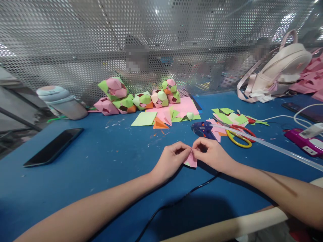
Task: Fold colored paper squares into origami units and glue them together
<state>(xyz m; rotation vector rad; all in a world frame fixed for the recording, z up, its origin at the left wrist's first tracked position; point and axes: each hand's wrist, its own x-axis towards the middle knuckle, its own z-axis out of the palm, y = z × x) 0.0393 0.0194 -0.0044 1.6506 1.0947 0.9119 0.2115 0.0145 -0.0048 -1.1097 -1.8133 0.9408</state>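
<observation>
Between my two hands is a small folded piece of pink paper (191, 161), pinched from both sides just above the blue table (121, 158). My left hand (173, 158) has its thumb and forefinger closed on the paper's left upper edge. From the other side, my right hand (212, 153) pinches its top corner, the fingertips of both hands almost touching. A pale green patch shows at the paper's lower edge. Just beyond my right hand lies a blue hot glue gun (204, 129) with a long clear glue stick (267, 144) sticking out of it.
Scissors (239, 137) with red and yellow handles lie among paper scraps. Folded paper balls (116, 89) stand along a perforated metal screen (75, 40). A phone (54, 148), a cup (63, 102), a backpack (280, 67) and a purple power strip (304, 141) surround the work area. A black cable (176, 201) runs nearby.
</observation>
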